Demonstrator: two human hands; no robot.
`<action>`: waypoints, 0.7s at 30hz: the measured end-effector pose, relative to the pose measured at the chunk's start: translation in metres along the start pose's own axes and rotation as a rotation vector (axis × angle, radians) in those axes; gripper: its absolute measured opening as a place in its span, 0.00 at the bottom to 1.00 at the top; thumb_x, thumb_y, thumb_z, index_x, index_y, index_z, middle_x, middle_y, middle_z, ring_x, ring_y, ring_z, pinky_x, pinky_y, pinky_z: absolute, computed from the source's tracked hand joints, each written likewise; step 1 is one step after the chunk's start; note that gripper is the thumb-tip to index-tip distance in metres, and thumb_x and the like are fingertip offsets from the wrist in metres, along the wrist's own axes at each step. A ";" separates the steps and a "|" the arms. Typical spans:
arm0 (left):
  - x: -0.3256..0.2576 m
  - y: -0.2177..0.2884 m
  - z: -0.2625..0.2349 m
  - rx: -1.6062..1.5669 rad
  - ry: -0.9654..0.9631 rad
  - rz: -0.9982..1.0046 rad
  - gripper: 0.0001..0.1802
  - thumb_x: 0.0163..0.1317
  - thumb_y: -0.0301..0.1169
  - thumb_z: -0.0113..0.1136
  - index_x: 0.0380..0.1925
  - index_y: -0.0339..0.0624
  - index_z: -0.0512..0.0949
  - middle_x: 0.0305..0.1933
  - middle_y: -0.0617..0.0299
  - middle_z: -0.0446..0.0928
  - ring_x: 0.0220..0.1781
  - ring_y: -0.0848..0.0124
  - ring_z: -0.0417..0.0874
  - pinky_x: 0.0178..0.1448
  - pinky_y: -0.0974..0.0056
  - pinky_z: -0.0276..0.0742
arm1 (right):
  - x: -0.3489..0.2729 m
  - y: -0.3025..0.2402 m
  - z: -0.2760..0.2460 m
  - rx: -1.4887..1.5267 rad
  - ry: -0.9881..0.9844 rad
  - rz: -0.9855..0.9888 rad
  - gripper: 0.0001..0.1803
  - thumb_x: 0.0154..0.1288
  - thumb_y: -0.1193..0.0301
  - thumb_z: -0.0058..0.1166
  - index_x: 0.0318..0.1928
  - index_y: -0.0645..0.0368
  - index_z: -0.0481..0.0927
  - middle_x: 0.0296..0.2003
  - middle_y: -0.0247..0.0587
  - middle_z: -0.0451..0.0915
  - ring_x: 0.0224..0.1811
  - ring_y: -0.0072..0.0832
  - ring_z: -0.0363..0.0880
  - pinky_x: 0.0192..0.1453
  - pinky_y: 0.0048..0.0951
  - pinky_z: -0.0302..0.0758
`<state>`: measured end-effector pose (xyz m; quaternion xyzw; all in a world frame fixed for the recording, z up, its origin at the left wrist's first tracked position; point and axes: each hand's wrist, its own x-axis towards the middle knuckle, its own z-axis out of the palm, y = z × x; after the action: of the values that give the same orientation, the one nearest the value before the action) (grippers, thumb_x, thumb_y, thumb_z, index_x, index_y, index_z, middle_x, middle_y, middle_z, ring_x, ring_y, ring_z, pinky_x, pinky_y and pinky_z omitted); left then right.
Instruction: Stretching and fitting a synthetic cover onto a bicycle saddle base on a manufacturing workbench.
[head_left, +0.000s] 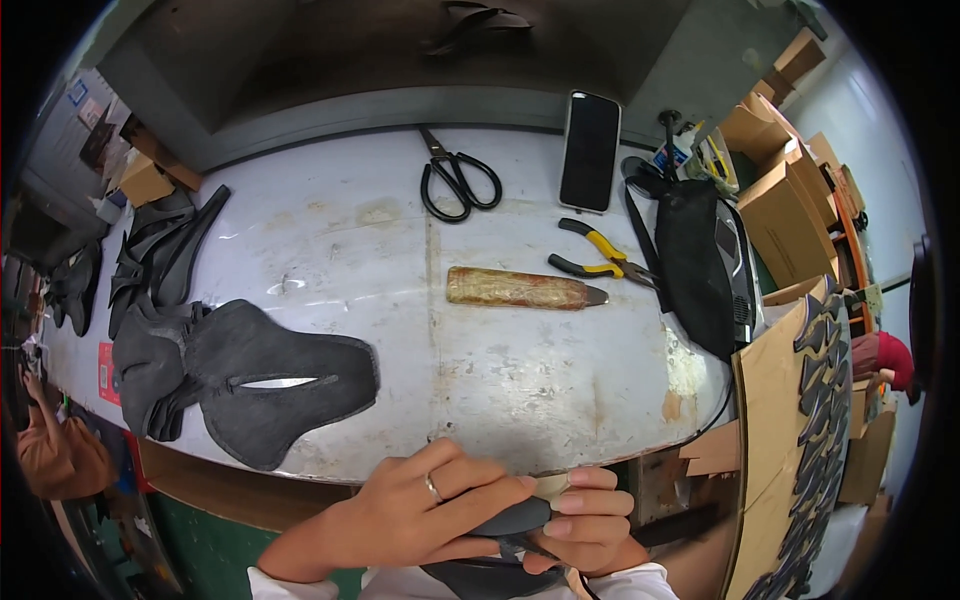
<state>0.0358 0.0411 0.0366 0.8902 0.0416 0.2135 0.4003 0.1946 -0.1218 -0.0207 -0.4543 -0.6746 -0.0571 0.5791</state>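
At the table's front edge, my left hand [435, 500], with a ring on one finger, closes on a dark grey shoe piece [520, 517]. My right hand [592, 515] grips the same piece from the other side, fingertips curled over it. A small pale strip [553, 488] shows by the right fingertips; whether it belongs to the piece cannot be told. Much of the held piece is hidden by the fingers. Left of the hands, a flat dark grey shoe upper [285, 375] with a slit lies on the white table [500, 400].
Beyond my hands lie a taped knife [520, 289], yellow-and-black pliers [600, 255], black-handled scissors [455, 180] and a phone [590, 150]. A black pouch [690, 260] sits to the right, near a cardboard sheet [775, 440] bearing several dark pieces. More uppers [165, 250] are heaped left.
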 end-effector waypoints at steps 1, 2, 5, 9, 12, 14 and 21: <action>0.000 0.000 0.001 0.008 0.016 0.011 0.27 0.42 0.38 0.74 0.46 0.43 0.83 0.38 0.63 0.79 0.32 0.69 0.75 0.31 0.68 0.74 | 0.002 0.000 -0.002 -0.007 -0.012 0.022 0.15 0.54 0.57 0.71 0.33 0.52 0.81 0.43 0.33 0.76 0.52 0.36 0.74 0.56 0.44 0.78; 0.000 0.001 0.001 0.004 0.013 0.013 0.27 0.42 0.38 0.74 0.46 0.43 0.83 0.38 0.63 0.79 0.32 0.69 0.75 0.31 0.68 0.74 | 0.004 0.001 -0.001 -0.011 -0.011 0.026 0.15 0.54 0.57 0.71 0.33 0.52 0.81 0.43 0.33 0.76 0.52 0.36 0.74 0.56 0.44 0.78; 0.000 -0.001 0.004 -0.030 0.008 0.044 0.25 0.43 0.37 0.74 0.44 0.44 0.84 0.37 0.65 0.79 0.30 0.69 0.75 0.30 0.68 0.74 | 0.008 0.003 -0.002 0.047 -0.010 0.150 0.16 0.53 0.56 0.70 0.31 0.54 0.80 0.41 0.32 0.75 0.50 0.35 0.74 0.55 0.44 0.79; 0.000 -0.002 0.003 -0.020 0.005 0.062 0.21 0.44 0.37 0.72 0.41 0.45 0.86 0.36 0.67 0.79 0.29 0.70 0.74 0.28 0.69 0.73 | 0.010 0.006 0.005 0.084 0.070 0.127 0.16 0.53 0.58 0.71 0.30 0.54 0.80 0.41 0.33 0.75 0.50 0.36 0.74 0.54 0.45 0.79; 0.000 -0.003 0.003 -0.016 0.000 0.070 0.21 0.44 0.38 0.72 0.41 0.45 0.86 0.35 0.67 0.79 0.28 0.71 0.74 0.27 0.69 0.73 | 0.010 0.010 0.002 0.138 0.026 0.144 0.16 0.51 0.59 0.73 0.29 0.54 0.80 0.42 0.35 0.75 0.51 0.38 0.74 0.53 0.45 0.79; -0.001 -0.002 0.001 -0.005 0.004 0.081 0.21 0.44 0.38 0.72 0.41 0.46 0.86 0.35 0.68 0.79 0.28 0.71 0.74 0.27 0.69 0.73 | 0.010 0.014 0.000 0.271 -0.086 0.219 0.18 0.48 0.60 0.76 0.30 0.56 0.80 0.44 0.41 0.75 0.54 0.42 0.73 0.52 0.45 0.78; -0.002 0.020 0.012 0.027 0.025 -0.089 0.37 0.42 0.28 0.74 0.57 0.34 0.74 0.47 0.54 0.78 0.39 0.63 0.77 0.37 0.63 0.75 | -0.004 0.026 0.030 0.538 0.205 0.527 0.52 0.44 0.55 0.78 0.63 0.62 0.59 0.56 0.57 0.70 0.60 0.49 0.70 0.67 0.53 0.64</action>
<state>0.0371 0.0189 0.0436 0.8900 0.0890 0.2062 0.3968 0.1900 -0.0908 -0.0458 -0.4359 -0.4640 0.2274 0.7369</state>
